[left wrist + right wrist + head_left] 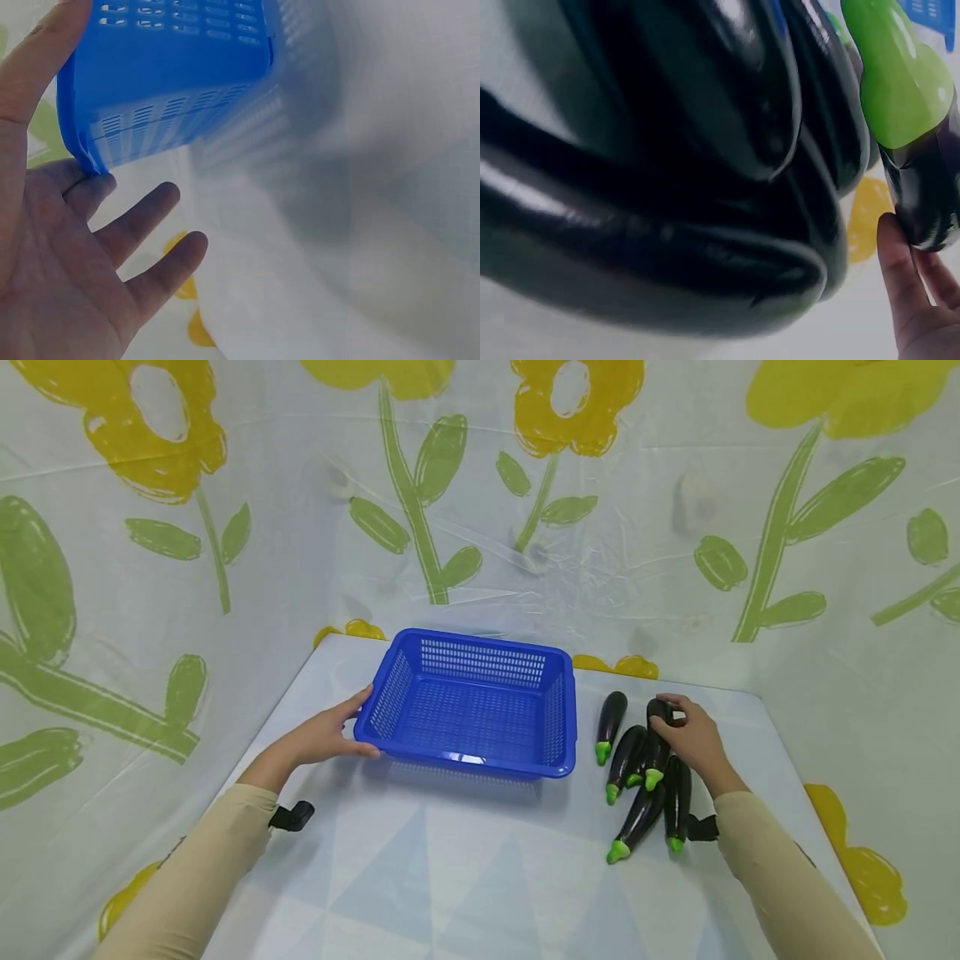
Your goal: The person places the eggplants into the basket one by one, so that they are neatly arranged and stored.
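Observation:
A blue plastic basket with slotted walls and nothing inside is at the middle of the table. My left hand grips its left rim, thumb toward the near corner and fingers farther back. In the left wrist view, the other fingers of that hand are spread below the basket wall. To the right of the basket, my right hand pinches a dark eggplant by its rounded end, green cap toward me. The right wrist view shows the fingertips against this eggplant.
Several more eggplants lie close around and under the held one, among them one at the back and one at the front. The white table has pale blue triangles. A flower-printed curtain stands behind and at both sides.

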Tool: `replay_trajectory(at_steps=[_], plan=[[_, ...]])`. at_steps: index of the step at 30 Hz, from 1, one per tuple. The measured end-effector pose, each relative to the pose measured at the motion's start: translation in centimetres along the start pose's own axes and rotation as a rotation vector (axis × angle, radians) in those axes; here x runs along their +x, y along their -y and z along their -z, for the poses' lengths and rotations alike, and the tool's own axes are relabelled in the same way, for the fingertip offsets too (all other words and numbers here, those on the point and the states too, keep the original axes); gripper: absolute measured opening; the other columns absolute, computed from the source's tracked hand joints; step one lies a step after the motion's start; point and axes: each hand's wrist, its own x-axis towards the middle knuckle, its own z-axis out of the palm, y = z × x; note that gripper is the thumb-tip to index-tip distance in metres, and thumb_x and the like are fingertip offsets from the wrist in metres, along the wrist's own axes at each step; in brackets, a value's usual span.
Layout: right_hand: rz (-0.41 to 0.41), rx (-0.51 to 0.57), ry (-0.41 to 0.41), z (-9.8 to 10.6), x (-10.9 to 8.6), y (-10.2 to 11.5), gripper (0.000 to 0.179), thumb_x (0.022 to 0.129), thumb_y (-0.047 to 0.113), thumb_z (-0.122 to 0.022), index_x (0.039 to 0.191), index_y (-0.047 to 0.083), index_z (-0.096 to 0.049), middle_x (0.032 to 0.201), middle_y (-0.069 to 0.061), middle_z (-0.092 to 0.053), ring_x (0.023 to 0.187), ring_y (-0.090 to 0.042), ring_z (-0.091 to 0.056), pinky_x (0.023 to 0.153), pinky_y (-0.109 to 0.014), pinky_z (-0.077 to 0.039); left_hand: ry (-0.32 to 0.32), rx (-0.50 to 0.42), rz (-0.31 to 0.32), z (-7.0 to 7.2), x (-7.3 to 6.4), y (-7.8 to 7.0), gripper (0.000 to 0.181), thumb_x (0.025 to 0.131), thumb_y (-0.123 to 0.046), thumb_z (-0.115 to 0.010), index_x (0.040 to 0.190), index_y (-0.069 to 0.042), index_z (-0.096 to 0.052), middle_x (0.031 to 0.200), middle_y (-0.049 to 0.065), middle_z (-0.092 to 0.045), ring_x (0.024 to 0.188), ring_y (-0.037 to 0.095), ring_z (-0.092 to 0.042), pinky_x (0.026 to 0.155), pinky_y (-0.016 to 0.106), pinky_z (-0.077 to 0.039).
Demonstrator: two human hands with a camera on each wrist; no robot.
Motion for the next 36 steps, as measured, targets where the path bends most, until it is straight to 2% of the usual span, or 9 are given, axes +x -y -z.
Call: replay_trajectory(at_steps=[7, 16, 26, 32, 36], plan=[[0.014, 0.022, -0.006, -0.6, 0.6, 1.7, 0.058, 0.09, 0.047, -0.054, 0.137, 0.014, -0.043, 0.137, -0.021, -0.041, 0.113, -0.041, -0.048, 0.081, -0.054, -0.048, -0.001, 0.01, 0.001, -0.3, 0.0, -0.3, 0.118, 0.064, -0.061, -0.074, 0.15, -0.027, -0.002, 0.151, 0.016, -0.025, 0.134, 0.039, -0.028, 0.102, 0.065, -0.025], [0.042, 0.038, -0.03, -1.1, 1.6, 3.5, 0.056, 0.089, 0.045, -0.055, 0.135, 0.015, -0.046, 0.134, -0.017, -0.045, 0.109, -0.035, -0.051, 0.078, -0.048, -0.049, -0.008, 0.038, 0.008, -0.8, 0.3, -0.4, 0.121, 0.059, -0.068, -0.072, 0.15, -0.028, -0.003, 0.149, 0.014, -0.028, 0.135, 0.036, -0.029, 0.103, 0.062, -0.027], [0.092, 0.08, -0.035, -1.4, 2.2, 4.9, 0.054, 0.09, 0.043, -0.056, 0.136, 0.015, -0.046, 0.134, -0.017, -0.045, 0.106, -0.035, -0.052, 0.074, -0.047, -0.051, -0.008, 0.042, 0.027, -1.1, 0.4, -1.3, 0.125, 0.057, -0.071, -0.071, 0.15, -0.026, -0.003, 0.149, 0.016, -0.029, 0.135, 0.037, -0.029, 0.102, 0.062, -0.027], [0.073, 0.089, -0.04, -1.8, 2.8, 5.4, 0.054, 0.089, 0.044, -0.057, 0.135, 0.018, -0.048, 0.134, -0.014, -0.047, 0.107, -0.032, -0.053, 0.073, -0.044, -0.052, -0.009, 0.045, 0.02, -1.3, 0.3, -1.6, 0.124, 0.056, -0.07, -0.072, 0.15, -0.027, -0.003, 0.147, 0.015, -0.032, 0.134, 0.035, -0.031, 0.103, 0.06, -0.029], [0.082, 0.104, -0.036, -1.8, 3.2, 6.0, 0.053, 0.089, 0.045, -0.057, 0.134, 0.02, -0.048, 0.133, -0.013, -0.047, 0.106, -0.031, -0.055, 0.071, -0.041, -0.052, -0.009, 0.047, 0.018, -1.3, 0.3, -2.0, 0.125, 0.057, -0.07, -0.072, 0.151, -0.024, -0.003, 0.147, 0.017, -0.032, 0.134, 0.037, -0.031, 0.103, 0.06, -0.029]])
